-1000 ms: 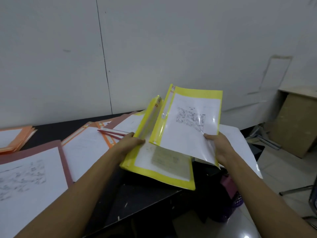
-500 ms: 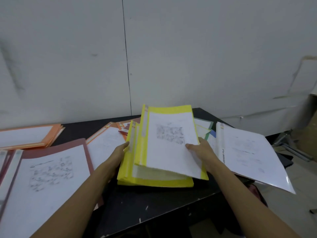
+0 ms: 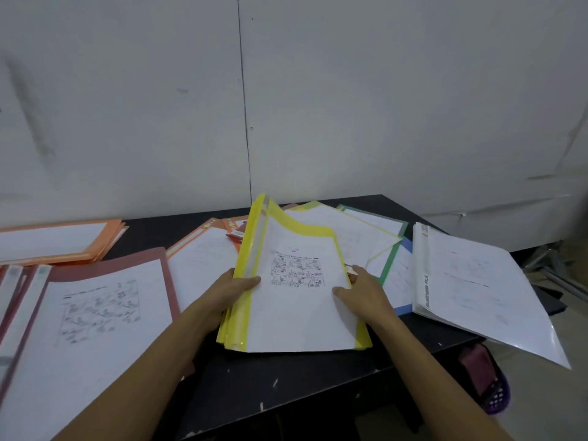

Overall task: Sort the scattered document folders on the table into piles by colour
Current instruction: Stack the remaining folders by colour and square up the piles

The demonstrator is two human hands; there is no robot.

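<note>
A stack of yellow folders stands tilted on the black table, its near edge resting on the tabletop and its far edge raised. My left hand grips the stack's left spine edge, thumb on the front sheet. My right hand holds the right edge, thumb across the front cover. A maroon folder lies at the left. An orange pile sits at the far left back. Orange folders, a green folder, a blue folder and a white folder lie around.
The white folder overhangs the table's right edge. A purple basket stands on the floor below that edge. A white wall rises right behind the table. More maroon folders lie at the left border.
The loose yellow folder in my right hand has come together with the others into one stack, which has come down onto the table. My view has swung left.
</note>
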